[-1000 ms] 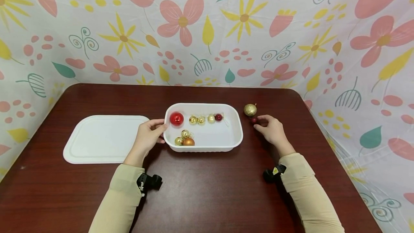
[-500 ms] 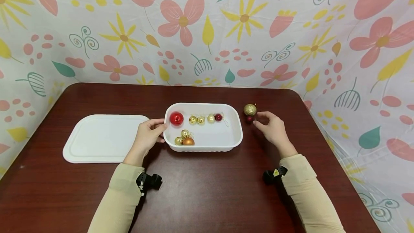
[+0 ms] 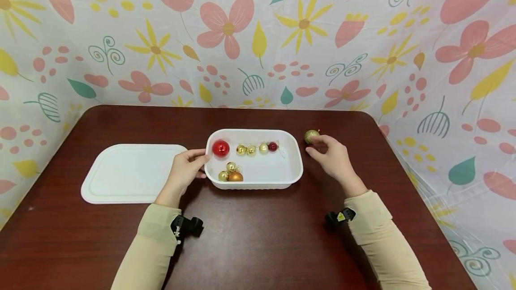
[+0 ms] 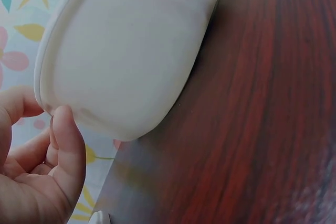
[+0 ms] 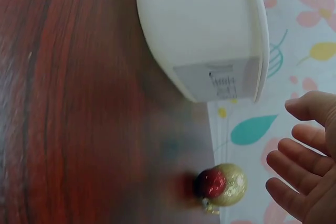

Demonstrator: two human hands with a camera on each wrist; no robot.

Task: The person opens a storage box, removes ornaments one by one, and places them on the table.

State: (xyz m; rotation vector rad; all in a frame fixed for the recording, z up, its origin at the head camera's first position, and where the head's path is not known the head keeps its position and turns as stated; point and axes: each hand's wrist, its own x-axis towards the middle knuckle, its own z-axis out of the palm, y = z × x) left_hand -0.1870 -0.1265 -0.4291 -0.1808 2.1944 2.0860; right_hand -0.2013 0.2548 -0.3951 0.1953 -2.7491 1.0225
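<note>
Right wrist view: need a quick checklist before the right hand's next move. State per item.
1. Box steadied: ok. The left hand pinches the end of the white box.
2. Right hand free: ok. The right hand holds nothing, its fingers spread.
3. Grip on the gold glitter ball: not ok. No finger touches it.
4. Loose dark red ball inside the box: not ok. It lies outside, by the gold one.
5. Gap between those two balls: cannot tell. They overlap in view.
6. Lid out of the way: ok. The flat white lid lies on the table, left of the box.
</note>
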